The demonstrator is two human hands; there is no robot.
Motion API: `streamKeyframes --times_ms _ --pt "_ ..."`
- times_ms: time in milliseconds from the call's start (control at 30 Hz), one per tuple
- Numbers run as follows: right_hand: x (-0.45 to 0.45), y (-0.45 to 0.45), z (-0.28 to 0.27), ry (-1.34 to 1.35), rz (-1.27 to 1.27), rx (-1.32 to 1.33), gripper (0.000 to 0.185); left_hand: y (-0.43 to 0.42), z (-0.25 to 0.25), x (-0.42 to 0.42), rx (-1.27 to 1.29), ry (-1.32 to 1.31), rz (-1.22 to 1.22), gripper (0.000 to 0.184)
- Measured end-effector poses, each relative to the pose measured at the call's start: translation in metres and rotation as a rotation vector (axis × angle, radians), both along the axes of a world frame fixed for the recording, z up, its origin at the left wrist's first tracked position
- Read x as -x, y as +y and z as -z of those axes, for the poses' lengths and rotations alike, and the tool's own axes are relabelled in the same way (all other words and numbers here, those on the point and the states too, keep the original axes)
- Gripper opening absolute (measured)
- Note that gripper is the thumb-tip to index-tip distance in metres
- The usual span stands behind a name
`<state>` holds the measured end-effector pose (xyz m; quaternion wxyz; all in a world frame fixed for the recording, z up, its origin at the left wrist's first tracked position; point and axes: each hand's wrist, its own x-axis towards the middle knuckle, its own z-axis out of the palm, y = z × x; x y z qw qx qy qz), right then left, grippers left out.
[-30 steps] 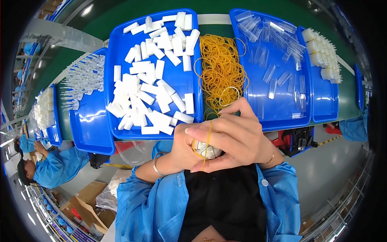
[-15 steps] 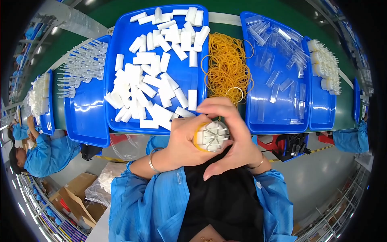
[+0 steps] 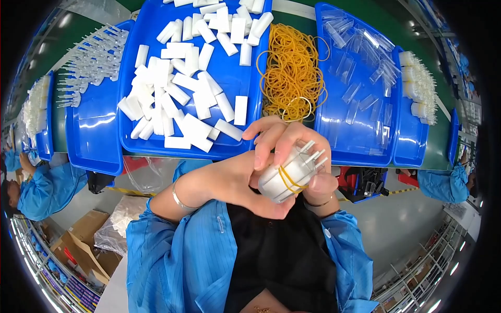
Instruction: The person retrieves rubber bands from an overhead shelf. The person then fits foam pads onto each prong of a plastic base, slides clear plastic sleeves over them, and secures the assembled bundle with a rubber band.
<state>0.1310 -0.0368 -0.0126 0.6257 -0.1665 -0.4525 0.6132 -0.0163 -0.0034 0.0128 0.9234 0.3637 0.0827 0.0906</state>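
Observation:
Between my two hands, in front of my chest, is a bundle (image 3: 275, 183) of white pieces with thin pale rods sticking out at its upper right end. A yellow rubber band (image 3: 290, 180) runs round its middle in more than one loop. My left hand (image 3: 235, 180) curls round the lower left end of the bundle. My right hand (image 3: 312, 136) grips it from above and the right, fingers over the top and thumb on the side near the rods. Some fingertips are hidden behind the bundle.
Ahead stands a blue tray (image 3: 229, 78) of white blocks. Beside it lies a pile of yellow rubber bands (image 3: 292, 68). A blue tray (image 3: 349, 143) with clear plastic pieces is to the right. Rodded white parts (image 3: 96, 62) lie left; bundles (image 3: 417, 86) fill a far-right tray.
The bundle has tipped from end-on to sideways, its rods now pointing up and right, and the banded side shows. My right fingers have closed over it. The view has shifted slightly.

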Motion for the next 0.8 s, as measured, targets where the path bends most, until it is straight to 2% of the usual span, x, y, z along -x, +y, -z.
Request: streamKeyframes --times_ms 67,100,233,333,433,500,600,767,800 --pt "0.000 0.001 0.001 -0.024 -0.039 0.008 0.035 0.003 0.009 -0.005 0.238 -0.062 0.116 0.022" --pt "0.000 0.001 0.000 -0.045 -0.050 0.016 0.035 -0.004 0.015 -0.010 0.304 -0.113 0.061 0.020" --pt "0.005 -0.002 0.001 0.037 -0.069 0.175 0.038 -0.007 0.014 -0.005 0.306 0.024 -0.040 0.023" --pt "0.014 -0.009 -0.018 -0.042 0.059 0.447 0.057 -0.006 0.014 0.000 0.242 0.110 -0.059 0.025" --pt "0.009 -0.011 -0.009 -0.052 0.013 0.224 0.041 -0.009 0.008 0.000 -0.002 0.164 -0.215 0.032" --pt "0.005 -0.008 -0.005 -0.138 -0.003 0.099 0.044 -0.014 0.015 0.004 -0.187 0.177 -0.272 0.036" --pt "0.000 -0.007 -0.009 -0.271 -0.014 0.011 0.049 -0.001 0.026 0.008 -0.460 0.052 -0.075 0.044" --pt "-0.001 -0.007 -0.013 -0.341 0.005 -0.044 0.048 -0.009 0.010 -0.001 -0.285 0.080 -0.307 0.041" --pt "-0.001 -0.007 -0.013 -0.350 0.004 -0.053 0.048 -0.009 0.007 0.000 -0.242 0.105 -0.292 0.041"
